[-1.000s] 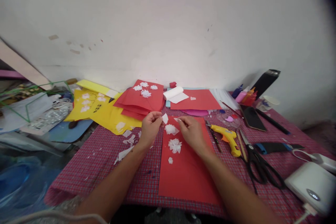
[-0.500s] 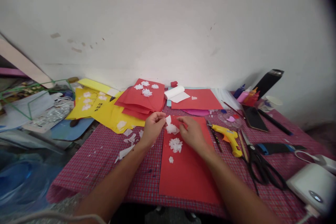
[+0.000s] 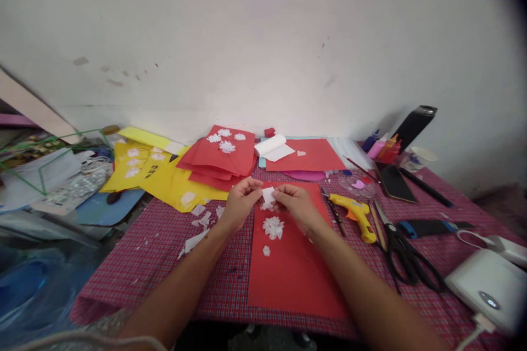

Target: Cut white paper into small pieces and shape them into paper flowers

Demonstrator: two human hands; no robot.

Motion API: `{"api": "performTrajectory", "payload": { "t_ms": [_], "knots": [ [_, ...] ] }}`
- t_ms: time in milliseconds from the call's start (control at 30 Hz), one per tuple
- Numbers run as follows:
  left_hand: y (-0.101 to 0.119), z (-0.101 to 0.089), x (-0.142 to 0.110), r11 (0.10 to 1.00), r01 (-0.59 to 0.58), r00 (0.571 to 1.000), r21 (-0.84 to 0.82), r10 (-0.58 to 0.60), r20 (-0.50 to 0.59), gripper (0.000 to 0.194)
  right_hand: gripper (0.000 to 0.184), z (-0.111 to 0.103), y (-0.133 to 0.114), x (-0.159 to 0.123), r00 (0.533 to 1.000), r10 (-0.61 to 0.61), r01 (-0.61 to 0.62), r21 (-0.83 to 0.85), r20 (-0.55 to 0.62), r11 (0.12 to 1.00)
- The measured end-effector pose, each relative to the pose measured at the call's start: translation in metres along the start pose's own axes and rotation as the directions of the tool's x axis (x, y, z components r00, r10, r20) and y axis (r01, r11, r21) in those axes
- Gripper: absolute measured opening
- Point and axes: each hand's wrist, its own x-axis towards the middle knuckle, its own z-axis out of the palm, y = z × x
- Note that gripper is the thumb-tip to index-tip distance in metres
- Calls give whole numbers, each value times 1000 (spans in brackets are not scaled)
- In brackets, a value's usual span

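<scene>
Between my two hands is a small white piece of paper (image 3: 268, 195). My left hand (image 3: 242, 203) pinches its left edge, and my right hand (image 3: 300, 205) grips its right side. Both hands are above the upper part of a red sheet of paper (image 3: 288, 279). Just under the fingers, a few white scraps are partly hidden. Lower on the sheet lie a white ruffled paper flower (image 3: 273, 227) and a small white paper bit (image 3: 266, 250).
White paper scraps (image 3: 201, 220) lie left of the red sheet. To the right are a yellow glue gun (image 3: 354, 211), black scissors (image 3: 405, 258), a cutter (image 3: 432, 227) and a phone (image 3: 395, 181). Red cards with white flowers (image 3: 224, 148) and a white paper roll (image 3: 272, 146) are behind.
My right hand has moved left and taken hold of the piece of paper that my left hand held alone. The view has shifted slightly.
</scene>
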Motion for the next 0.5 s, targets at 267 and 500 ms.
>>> {"api": "performTrajectory", "payload": {
  "t_ms": [267,500],
  "knots": [
    [1,-4,-1,987,122,993,-106,-122,4,29,25,0,0,1,998,-42,43,21,-49,999],
    [-4,-3,-2,986,-3,993,166,-17,119,22,19,2,-2,0,996,-86,84,-44,-37,995]
  ]
}}
